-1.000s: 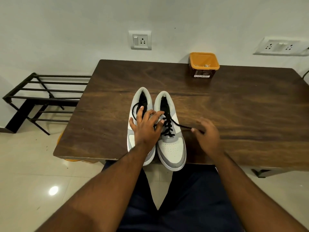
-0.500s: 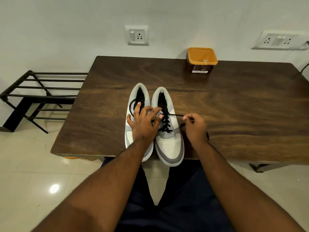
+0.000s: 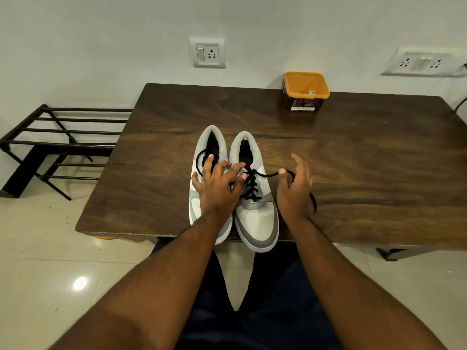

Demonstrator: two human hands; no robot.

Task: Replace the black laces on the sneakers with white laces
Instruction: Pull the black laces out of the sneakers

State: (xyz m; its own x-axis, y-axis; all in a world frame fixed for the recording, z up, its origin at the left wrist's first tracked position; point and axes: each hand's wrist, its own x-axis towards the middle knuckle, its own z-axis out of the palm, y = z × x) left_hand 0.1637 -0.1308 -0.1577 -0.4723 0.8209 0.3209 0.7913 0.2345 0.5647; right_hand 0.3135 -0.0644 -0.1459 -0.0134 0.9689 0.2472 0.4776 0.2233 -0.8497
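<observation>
A brown wooden table stands against a pale wall with a socket on it. At the far edge, at about 1 o'clock from the shoes, sits an orange tub with something pale inside; it could be the white laces, but it is too small to tell.

Two grey and white sneakers stand side by side at the near edge, toes toward the person, heels at 12 o'clock. The left hand lies spread over the left sneaker, and its fingers reach across to the top of the right sneaker, pressing it down. It grips nothing.

The black lace on the right sneaker runs out sideways toward 3 o'clock. The right hand pinches it just beside the shoe, with the other fingers spread loose. More lace hangs past the hand onto the table.

The lace still crosses the lower holes. I think the next pull should go toward 3 o'clock, away from the shoe. The right hand is nearer to do it.
</observation>
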